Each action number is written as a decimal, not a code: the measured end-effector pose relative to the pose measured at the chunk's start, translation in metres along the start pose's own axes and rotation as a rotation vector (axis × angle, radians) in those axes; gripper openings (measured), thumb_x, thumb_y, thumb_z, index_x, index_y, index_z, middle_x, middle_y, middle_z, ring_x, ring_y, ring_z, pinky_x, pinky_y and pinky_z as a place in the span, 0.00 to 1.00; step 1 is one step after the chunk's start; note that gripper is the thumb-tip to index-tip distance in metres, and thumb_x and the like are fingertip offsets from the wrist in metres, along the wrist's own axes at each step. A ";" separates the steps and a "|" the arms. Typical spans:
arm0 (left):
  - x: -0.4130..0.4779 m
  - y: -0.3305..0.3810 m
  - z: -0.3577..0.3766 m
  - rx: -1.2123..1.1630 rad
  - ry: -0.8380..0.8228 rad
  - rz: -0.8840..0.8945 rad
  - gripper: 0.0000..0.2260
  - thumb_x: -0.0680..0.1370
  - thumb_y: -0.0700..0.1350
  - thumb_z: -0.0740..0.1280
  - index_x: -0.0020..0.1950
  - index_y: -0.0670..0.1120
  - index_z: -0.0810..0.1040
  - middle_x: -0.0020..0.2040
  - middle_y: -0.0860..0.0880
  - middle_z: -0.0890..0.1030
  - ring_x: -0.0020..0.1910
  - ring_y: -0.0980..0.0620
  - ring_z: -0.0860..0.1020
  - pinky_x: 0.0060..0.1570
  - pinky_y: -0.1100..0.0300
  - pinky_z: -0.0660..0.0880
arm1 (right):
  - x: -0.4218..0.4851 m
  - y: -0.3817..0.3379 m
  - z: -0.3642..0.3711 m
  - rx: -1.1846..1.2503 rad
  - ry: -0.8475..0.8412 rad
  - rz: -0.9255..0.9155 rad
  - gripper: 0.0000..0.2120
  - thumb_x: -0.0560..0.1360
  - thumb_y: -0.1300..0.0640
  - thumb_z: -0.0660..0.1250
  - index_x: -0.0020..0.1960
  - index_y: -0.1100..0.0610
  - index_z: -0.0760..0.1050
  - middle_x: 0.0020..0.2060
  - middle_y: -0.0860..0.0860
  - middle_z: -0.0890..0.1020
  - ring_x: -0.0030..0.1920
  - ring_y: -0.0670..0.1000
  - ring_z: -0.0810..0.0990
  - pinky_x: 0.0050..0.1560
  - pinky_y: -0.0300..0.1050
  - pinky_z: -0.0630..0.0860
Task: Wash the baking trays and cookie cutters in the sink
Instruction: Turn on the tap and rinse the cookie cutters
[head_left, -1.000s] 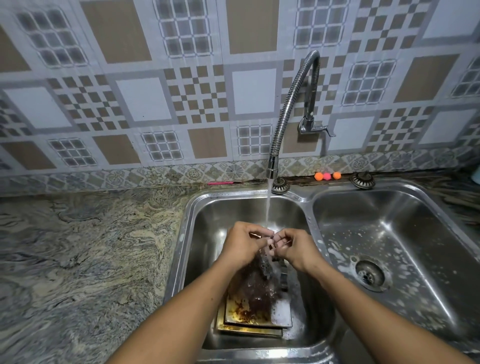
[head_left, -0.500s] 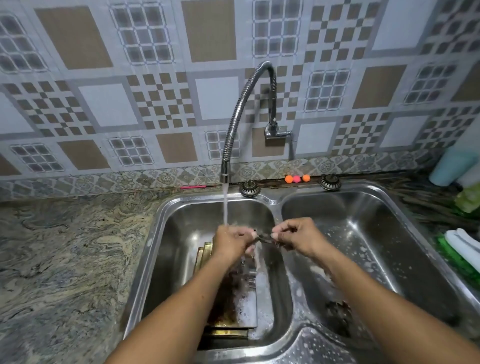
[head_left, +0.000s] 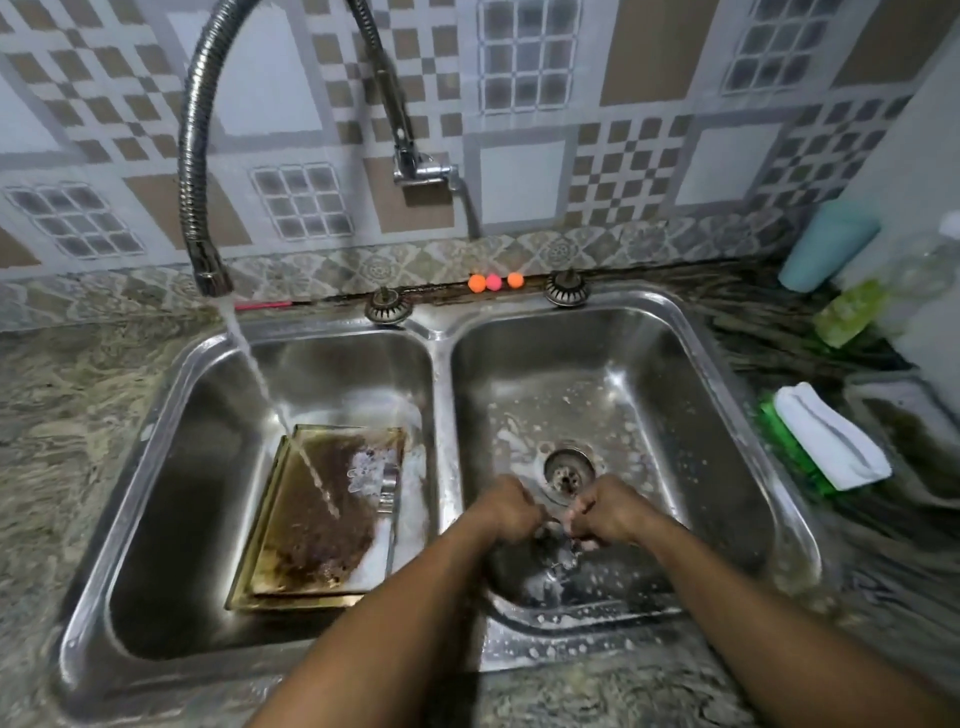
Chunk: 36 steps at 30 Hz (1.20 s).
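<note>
so the baking trays (head_left: 301, 545), stacked centre-left in the left basin (head_left: 208, 467), are crusted brown with water (head_left: 254, 364) hitting them. Off to their right, left hand (head_left: 511, 512) and right hand (head_left: 605, 512) both clutch a small, blurry cookie cutter (head_left: 555, 518) between them.

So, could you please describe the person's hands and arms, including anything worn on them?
The left hand and right hand are bare: no gloves, rings or watch visible, though the frame is blurred. Both forearms are uncovered, no sleeves in view.

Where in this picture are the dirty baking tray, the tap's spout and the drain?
baking tray (head_left: 301, 545), head view, its browned floor.
tap spout (head_left: 210, 275), head view, the nozzle end.
drain (head_left: 569, 470), head view, the strainer's middle.
</note>
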<state>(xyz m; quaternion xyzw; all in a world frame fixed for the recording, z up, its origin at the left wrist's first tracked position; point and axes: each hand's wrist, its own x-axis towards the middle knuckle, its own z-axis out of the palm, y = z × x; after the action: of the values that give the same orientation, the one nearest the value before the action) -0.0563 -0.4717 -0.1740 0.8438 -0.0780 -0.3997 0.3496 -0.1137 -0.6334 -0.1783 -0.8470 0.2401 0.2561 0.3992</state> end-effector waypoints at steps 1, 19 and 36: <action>0.002 -0.002 0.007 0.042 -0.018 0.006 0.09 0.76 0.44 0.68 0.43 0.38 0.84 0.41 0.39 0.82 0.41 0.48 0.79 0.45 0.53 0.78 | 0.000 0.005 0.004 -0.017 -0.011 0.010 0.05 0.68 0.67 0.75 0.35 0.60 0.83 0.29 0.54 0.83 0.27 0.47 0.81 0.34 0.47 0.80; -0.034 -0.004 -0.075 -0.379 0.228 0.060 0.11 0.80 0.34 0.65 0.41 0.43 0.82 0.42 0.42 0.81 0.42 0.45 0.80 0.42 0.52 0.82 | 0.000 -0.100 -0.013 -0.030 0.146 -0.254 0.10 0.71 0.58 0.70 0.32 0.59 0.77 0.26 0.51 0.79 0.29 0.49 0.76 0.34 0.41 0.72; -0.043 -0.201 -0.168 -0.620 0.283 -0.217 0.10 0.79 0.33 0.64 0.43 0.43 0.82 0.41 0.41 0.84 0.33 0.49 0.78 0.35 0.57 0.75 | 0.065 -0.199 0.226 -0.039 0.176 -0.080 0.10 0.71 0.58 0.70 0.50 0.47 0.75 0.57 0.56 0.76 0.49 0.53 0.78 0.52 0.44 0.78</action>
<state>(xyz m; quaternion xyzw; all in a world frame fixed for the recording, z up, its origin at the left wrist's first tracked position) 0.0078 -0.2160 -0.2050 0.7481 0.1860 -0.3183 0.5517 0.0017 -0.3533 -0.2332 -0.8826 0.2354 0.1691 0.3701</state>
